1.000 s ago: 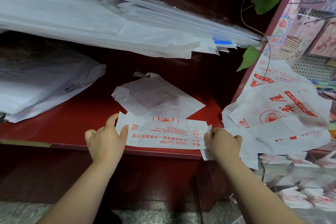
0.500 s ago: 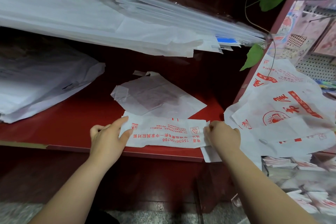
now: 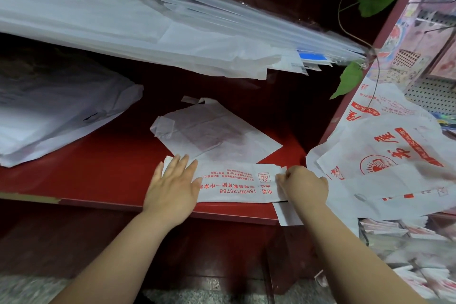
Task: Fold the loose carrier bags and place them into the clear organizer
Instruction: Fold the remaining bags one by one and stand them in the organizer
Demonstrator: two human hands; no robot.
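A white carrier bag with red print, folded into a long strip, lies along the front edge of the red shelf. My left hand lies flat on the strip's left end, fingers straight. My right hand pinches the strip's right end with curled fingers. A heap of loose printed carrier bags hangs over the shelf's right side. Below it, at the lower right, the clear organizer holds several folded bags and looks blurred.
Another flattened white bag lies on the shelf behind the strip. A thick stack of white bags sits at the left. Overhead hangs a sheaf of white and clear bags. Green leaves dangle by the red post.
My left hand has moved right onto the strip's left end and flattened on it. The strip now looks narrower. My right hand stays at the right end.
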